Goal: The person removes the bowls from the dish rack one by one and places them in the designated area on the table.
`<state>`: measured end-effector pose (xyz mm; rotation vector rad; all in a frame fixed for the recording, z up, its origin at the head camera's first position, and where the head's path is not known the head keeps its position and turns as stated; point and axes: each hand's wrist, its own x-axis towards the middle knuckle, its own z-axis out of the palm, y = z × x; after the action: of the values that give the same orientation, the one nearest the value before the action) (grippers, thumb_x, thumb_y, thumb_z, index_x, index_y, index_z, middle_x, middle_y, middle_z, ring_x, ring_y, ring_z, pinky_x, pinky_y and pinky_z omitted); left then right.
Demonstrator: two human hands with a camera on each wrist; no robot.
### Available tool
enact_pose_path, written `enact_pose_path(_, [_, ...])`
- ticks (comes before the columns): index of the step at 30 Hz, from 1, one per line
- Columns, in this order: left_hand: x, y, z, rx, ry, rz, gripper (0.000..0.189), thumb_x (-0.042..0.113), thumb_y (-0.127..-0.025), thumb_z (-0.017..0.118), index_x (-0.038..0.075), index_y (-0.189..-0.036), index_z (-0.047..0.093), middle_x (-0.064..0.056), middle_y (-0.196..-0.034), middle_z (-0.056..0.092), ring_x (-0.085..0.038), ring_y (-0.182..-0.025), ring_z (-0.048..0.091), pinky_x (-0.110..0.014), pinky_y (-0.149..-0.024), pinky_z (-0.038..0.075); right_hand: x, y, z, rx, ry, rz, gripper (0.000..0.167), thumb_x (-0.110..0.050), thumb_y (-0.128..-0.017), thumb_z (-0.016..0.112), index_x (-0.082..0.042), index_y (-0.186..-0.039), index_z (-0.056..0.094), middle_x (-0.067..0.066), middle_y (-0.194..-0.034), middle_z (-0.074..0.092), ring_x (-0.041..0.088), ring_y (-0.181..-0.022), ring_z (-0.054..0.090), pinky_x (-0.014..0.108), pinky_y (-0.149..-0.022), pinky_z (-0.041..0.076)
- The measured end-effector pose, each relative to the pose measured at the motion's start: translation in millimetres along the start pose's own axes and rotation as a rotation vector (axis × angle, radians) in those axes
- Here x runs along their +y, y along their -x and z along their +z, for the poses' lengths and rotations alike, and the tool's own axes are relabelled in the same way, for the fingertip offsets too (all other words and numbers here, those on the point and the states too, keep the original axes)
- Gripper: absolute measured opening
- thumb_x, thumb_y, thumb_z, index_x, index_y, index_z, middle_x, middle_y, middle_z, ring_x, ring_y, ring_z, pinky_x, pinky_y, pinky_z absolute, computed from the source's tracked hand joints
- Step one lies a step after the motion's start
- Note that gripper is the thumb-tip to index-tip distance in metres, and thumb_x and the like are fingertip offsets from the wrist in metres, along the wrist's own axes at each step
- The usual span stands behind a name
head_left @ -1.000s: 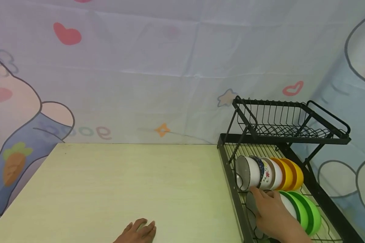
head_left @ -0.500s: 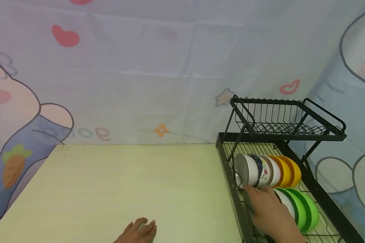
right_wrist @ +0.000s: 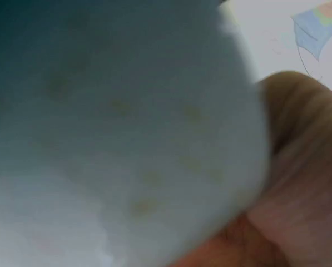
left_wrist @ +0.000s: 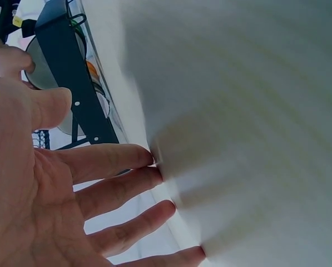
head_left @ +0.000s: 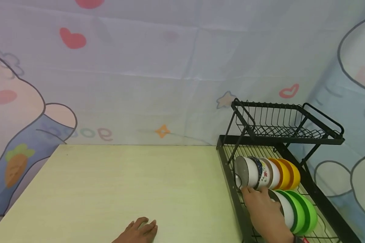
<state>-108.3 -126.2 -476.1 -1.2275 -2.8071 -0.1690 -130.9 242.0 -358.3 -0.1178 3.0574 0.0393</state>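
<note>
In the head view my right hand (head_left: 263, 212) is at the left end of the front row of bowls in the dish rack, fingers over a bowl that it mostly hides. The right wrist view has that pale bowl (right_wrist: 127, 122) large and blurred, with the thumb side of the hand gripping its edge. Its grey round face (left_wrist: 39, 64) also shows in the left wrist view. A white bowl (head_left: 287, 209) with a dark rim and green bowls (head_left: 310, 216) stand on edge to the right. My left hand (head_left: 137, 232) rests with spread fingers, fingertips touching the tabletop.
The black two-tier dish rack (head_left: 226, 175) stands on the table's right side. Behind my right hand, a row holds white bowls (head_left: 251, 172), a flowered bowl (head_left: 264, 173) and yellow bowls (head_left: 294, 174). The pale tabletop (head_left: 134, 182) meets a printed cloth backdrop (head_left: 152, 67).
My right hand has shifted left, away from the green bowls, and more of the dark-rimmed white bowl shows. The left hand has stayed in place. The head view has shifted slightly.
</note>
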Motion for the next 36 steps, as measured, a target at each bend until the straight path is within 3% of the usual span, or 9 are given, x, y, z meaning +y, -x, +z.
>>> enact_pose_path(8, [3.0, -0.9, -1.9, -0.024, -0.008, -0.02, 0.069, 0.068, -0.095, 0.045, 0.011, -0.128, 0.066, -0.004, -0.13, 0.067, -0.026, -0.115, 0.058, -0.049, -0.078, 0.058, -2, 3.7, 6, 0.122, 0.142, -0.041, 0.038, 0.008, -0.086, 0.067, -0.011, -0.119, 0.066, 0.006, -0.119, 0.067, 0.037, -0.102, 0.06, 0.06, -0.057, 0.052])
enact_pose_path(12, [7.2, -2.4, -1.1, -0.035, 0.024, -0.056, 0.066, 0.066, -0.096, 0.045, 0.011, -0.127, 0.067, -0.004, -0.13, 0.067, -0.026, -0.116, 0.058, -0.051, -0.079, 0.058, -5, 7.0, 9, 0.261, 0.216, -0.055, 0.029, 0.003, -0.084, 0.072, -0.01, -0.109, 0.068, 0.004, -0.109, 0.069, 0.035, -0.092, 0.063, 0.057, -0.051, 0.05])
enact_pose_path(16, [11.7, -3.5, -2.1, -0.025, 0.064, -0.091, 0.062, 0.062, -0.098, 0.044, 0.011, -0.125, 0.068, -0.004, -0.128, 0.068, -0.026, -0.115, 0.058, -0.053, -0.08, 0.058, -9, 8.4, 9, 0.339, 0.253, -0.052, 0.023, -0.001, -0.082, 0.075, -0.011, -0.102, 0.068, 0.003, -0.102, 0.069, 0.032, -0.087, 0.062, 0.055, -0.05, 0.05])
enact_pose_path(22, [15.2, -5.2, -9.3, -0.086, 0.114, -0.161, 0.065, 0.061, -0.1, 0.041, 0.007, -0.126, 0.067, -0.003, -0.131, 0.067, -0.028, -0.119, 0.056, -0.056, -0.086, 0.054, -14, 11.3, -9, 0.335, 0.264, -0.058, 0.043, -0.002, -0.073, 0.084, -0.014, -0.112, 0.069, 0.002, -0.114, 0.07, 0.033, -0.098, 0.06, 0.053, -0.053, 0.052])
enact_pose_path(27, [16.3, -5.4, -13.9, -0.126, 0.142, -0.176, 0.066, 0.06, -0.101, 0.039, 0.006, -0.128, 0.065, -0.004, -0.134, 0.065, -0.03, -0.123, 0.054, -0.058, -0.09, 0.052, -20, 14.3, -27, 0.307, 0.241, -0.056, 0.061, 0.0, -0.066, 0.089, -0.015, -0.121, 0.066, 0.006, -0.126, 0.066, 0.039, -0.113, 0.057, 0.06, -0.063, 0.055])
enact_pose_path(32, [16.4, -7.0, -14.4, -0.146, 0.159, -0.182, 0.067, 0.061, -0.101, 0.038, 0.006, -0.129, 0.064, -0.005, -0.136, 0.063, -0.031, -0.125, 0.053, -0.06, -0.092, 0.051, -28, 18.8, -36, 0.29, 0.2, -0.045, 0.066, -0.003, -0.066, 0.09, -0.014, -0.125, 0.064, 0.007, -0.132, 0.064, 0.04, -0.118, 0.055, 0.061, -0.067, 0.056])
enact_pose_path(36, [15.9, -7.7, -13.1, -0.168, 0.174, -0.2, 0.068, 0.062, -0.1, 0.037, 0.006, -0.13, 0.063, -0.005, -0.136, 0.063, -0.032, -0.126, 0.052, -0.061, -0.093, 0.05, -34, 23.2, -39, 0.338, 0.165, -0.048, 0.066, -0.006, -0.067, 0.09, -0.015, -0.126, 0.063, 0.007, -0.131, 0.064, 0.039, -0.118, 0.056, 0.054, -0.06, 0.057])
